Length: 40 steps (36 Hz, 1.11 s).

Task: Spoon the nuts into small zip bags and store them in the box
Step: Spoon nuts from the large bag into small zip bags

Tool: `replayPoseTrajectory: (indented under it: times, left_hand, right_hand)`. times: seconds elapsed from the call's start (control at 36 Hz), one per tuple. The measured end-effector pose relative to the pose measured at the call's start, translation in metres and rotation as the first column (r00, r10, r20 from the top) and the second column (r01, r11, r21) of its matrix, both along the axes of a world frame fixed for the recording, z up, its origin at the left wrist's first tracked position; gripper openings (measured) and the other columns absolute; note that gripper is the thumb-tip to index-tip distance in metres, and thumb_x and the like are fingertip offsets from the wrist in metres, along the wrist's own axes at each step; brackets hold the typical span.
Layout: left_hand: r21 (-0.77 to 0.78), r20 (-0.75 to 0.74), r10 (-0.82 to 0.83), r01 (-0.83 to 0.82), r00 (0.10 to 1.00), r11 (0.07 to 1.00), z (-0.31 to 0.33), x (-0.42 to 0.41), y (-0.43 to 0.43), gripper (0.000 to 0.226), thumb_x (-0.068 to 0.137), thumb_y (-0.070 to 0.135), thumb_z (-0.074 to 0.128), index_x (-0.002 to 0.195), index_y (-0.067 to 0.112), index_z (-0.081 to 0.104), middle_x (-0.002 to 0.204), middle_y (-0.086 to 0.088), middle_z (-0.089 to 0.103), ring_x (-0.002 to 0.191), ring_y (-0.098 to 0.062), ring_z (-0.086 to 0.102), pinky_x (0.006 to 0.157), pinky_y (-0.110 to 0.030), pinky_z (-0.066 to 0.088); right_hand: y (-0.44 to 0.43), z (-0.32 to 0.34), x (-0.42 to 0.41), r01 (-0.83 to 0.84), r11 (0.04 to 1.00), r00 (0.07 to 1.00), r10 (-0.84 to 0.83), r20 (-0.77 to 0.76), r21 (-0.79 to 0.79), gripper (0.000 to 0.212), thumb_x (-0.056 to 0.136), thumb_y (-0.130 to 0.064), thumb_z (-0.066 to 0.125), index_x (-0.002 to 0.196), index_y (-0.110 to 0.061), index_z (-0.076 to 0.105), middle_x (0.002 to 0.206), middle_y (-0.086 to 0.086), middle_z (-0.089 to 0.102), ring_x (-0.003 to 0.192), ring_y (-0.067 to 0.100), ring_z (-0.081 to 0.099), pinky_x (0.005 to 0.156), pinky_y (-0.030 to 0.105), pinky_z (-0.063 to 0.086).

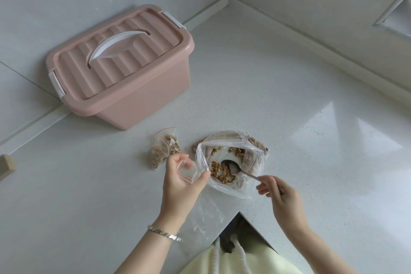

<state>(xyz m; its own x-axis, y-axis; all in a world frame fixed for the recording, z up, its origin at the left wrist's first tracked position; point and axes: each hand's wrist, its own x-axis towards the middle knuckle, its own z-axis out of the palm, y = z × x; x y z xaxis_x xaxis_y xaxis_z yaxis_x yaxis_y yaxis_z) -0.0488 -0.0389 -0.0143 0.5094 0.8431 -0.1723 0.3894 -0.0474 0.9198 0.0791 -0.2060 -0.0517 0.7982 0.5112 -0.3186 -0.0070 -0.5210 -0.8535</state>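
A large clear plastic bag (231, 140) lies open on the white counter with chopped nuts (220, 171) inside. My right hand (282, 193) pinches the handle of a metal spoon (231, 165) whose bowl sits among the nuts. My left hand (182, 180) holds a small empty zip bag (185, 170) open beside the big bag's mouth. Left of it lie filled small zip bags (163, 151) of nuts. The pink storage box (124, 69) with a white handle stands closed at the back left.
The white counter (289, 118) meets tiled walls at the back and right. Its front edge forms an inner corner near my body. A beige block (6, 165) sits at the far left edge. More clear plastic (204, 216) lies under my left wrist.
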Motion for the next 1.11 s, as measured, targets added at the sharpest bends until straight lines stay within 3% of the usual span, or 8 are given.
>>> replayPoseTrajectory:
  times: [0.17,0.31,0.44,0.53,0.81,0.89,1.0,1.11]
  left_hand:
    - [0.014,-0.029,-0.05,0.05,0.998,0.999,-0.003,-0.002,-0.002,0.047,0.067,0.008,0.079,0.093,0.026,0.045,0.083,0.006,0.054,0.086,0.006,0.051,0.074,0.001,0.033]
    - [0.016,-0.043,-0.056,0.057,0.997,0.998,-0.004,-0.003,-0.002,0.047,0.067,0.008,0.079,0.092,0.03,0.046,0.084,0.006,0.057,0.087,0.004,0.053,0.073,-0.002,0.037]
    - [0.001,-0.051,-0.054,0.054,0.997,0.999,-0.003,-0.003,-0.001,0.05,0.069,0.014,0.079,0.101,0.037,0.047,0.086,0.009,0.059,0.086,0.003,0.053,0.072,-0.002,0.038]
    - [0.011,-0.06,-0.057,0.058,0.997,0.998,-0.002,-0.001,-0.002,0.049,0.069,0.015,0.079,0.1,0.039,0.05,0.085,0.011,0.059,0.087,0.001,0.054,0.074,-0.011,0.042]
    - [-0.005,-0.095,-0.092,0.092,0.991,0.996,0.005,0.024,-0.006,0.041,0.071,0.016,0.078,0.095,0.032,0.049,0.084,0.015,0.06,0.09,0.001,0.055,0.074,-0.003,0.038]
    - [-0.007,-0.107,-0.105,0.104,0.989,0.995,0.008,0.032,-0.006,0.037,0.072,0.016,0.077,0.093,0.031,0.05,0.081,0.015,0.06,0.085,0.003,0.055,0.069,0.0,0.037]
    - [-0.015,-0.118,-0.1,0.099,0.988,0.995,0.011,0.04,-0.007,0.041,0.072,0.02,0.077,0.105,0.018,0.054,0.086,0.014,0.057,0.085,0.0,0.054,0.073,-0.007,0.039]
    - [-0.028,-0.135,-0.097,0.094,0.986,0.995,0.012,0.043,-0.008,0.048,0.072,0.023,0.077,0.112,0.015,0.052,0.096,0.008,0.06,0.097,-0.007,0.054,0.084,-0.018,0.042]
  right_hand:
    - [0.01,-0.004,-0.011,0.15,0.988,0.952,-0.132,-0.277,0.046,0.028,0.096,-0.02,0.04,0.089,-0.014,0.066,0.075,0.006,0.071,0.071,0.018,0.067,0.065,0.024,0.052]
    - [0.018,-0.004,-0.012,0.251,0.968,0.832,-0.202,-0.516,0.025,0.033,0.098,-0.024,0.038,0.089,-0.008,0.066,0.078,0.014,0.071,0.072,0.023,0.068,0.069,0.028,0.053]
    - [0.012,-0.003,-0.005,0.333,0.943,0.769,-0.259,-0.584,0.02,0.035,0.098,-0.027,0.039,0.093,-0.005,0.065,0.077,0.015,0.071,0.073,0.024,0.067,0.07,0.029,0.051]
    - [0.005,0.002,0.001,0.372,0.927,0.753,-0.275,-0.598,0.042,0.036,0.098,-0.028,0.038,0.093,-0.004,0.065,0.076,0.015,0.071,0.072,0.024,0.066,0.07,0.029,0.051]
    - [-0.002,0.048,0.017,0.389,0.887,0.834,-0.224,-0.504,0.249,0.041,0.096,-0.033,0.036,0.093,-0.004,0.064,0.069,0.01,0.07,0.062,0.015,0.065,0.065,0.026,0.05]
    - [0.003,0.067,0.014,0.363,0.867,0.876,-0.191,-0.444,0.342,0.052,0.082,-0.049,0.046,0.091,-0.002,0.065,0.067,0.011,0.069,0.06,0.017,0.065,0.059,0.02,0.054]
    - [0.01,0.082,0.005,0.268,0.866,0.946,-0.155,-0.285,0.421,0.07,0.054,-0.08,0.059,0.077,-0.015,0.073,0.07,0.013,0.07,0.062,0.02,0.067,0.058,0.02,0.053]
    - [0.011,0.085,-0.004,0.153,0.883,0.987,-0.114,-0.112,0.443,0.059,0.067,-0.08,0.048,0.081,-0.029,0.073,0.073,0.007,0.071,0.067,0.019,0.067,0.061,0.019,0.05]
